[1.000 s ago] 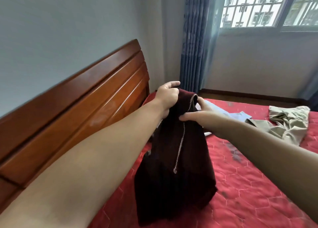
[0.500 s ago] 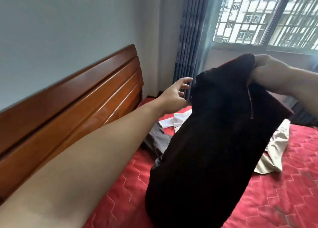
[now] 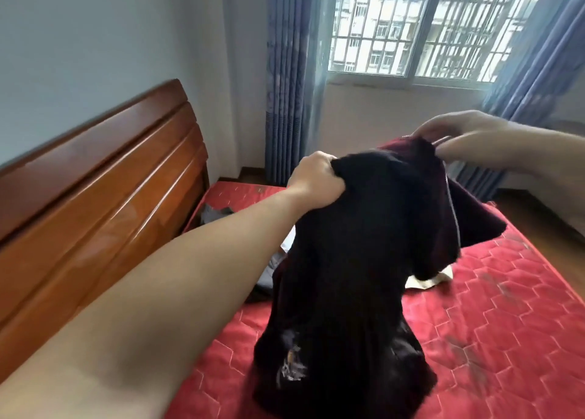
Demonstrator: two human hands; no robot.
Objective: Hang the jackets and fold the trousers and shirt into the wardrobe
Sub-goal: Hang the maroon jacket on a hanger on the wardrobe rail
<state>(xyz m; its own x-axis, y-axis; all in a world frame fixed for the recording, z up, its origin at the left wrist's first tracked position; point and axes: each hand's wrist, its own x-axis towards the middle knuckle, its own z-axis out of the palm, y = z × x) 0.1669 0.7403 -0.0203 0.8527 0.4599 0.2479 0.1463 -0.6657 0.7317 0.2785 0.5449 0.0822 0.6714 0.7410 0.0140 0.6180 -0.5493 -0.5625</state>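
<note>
A dark maroon zip-up jacket point(image 3: 354, 276) hangs above the red bed point(image 3: 493, 317), its lower end resting on the mattress. My left hand point(image 3: 316, 178) grips the jacket's top left part in a fist. My right hand point(image 3: 465, 136) pinches the top right edge beside the silver zipper. A grey garment point(image 3: 215, 214) lies near the headboard. A sliver of a beige garment point(image 3: 424, 281) shows under the jacket's right side. Bits of white and grey cloth point(image 3: 278, 260) peek out beside my left forearm; the jacket hides most of the other clothes.
A wooden headboard point(image 3: 95, 178) runs along the left against a pale wall. Blue curtains point(image 3: 291, 79) frame a barred window point(image 3: 421, 22) at the back. Wooden floor point(image 3: 538, 219) shows to the right of the bed.
My left hand, which had let go and hung open half a second ago, now grips the jacket's top left. The right hand has spread the jacket wider, and the view has tilted up.
</note>
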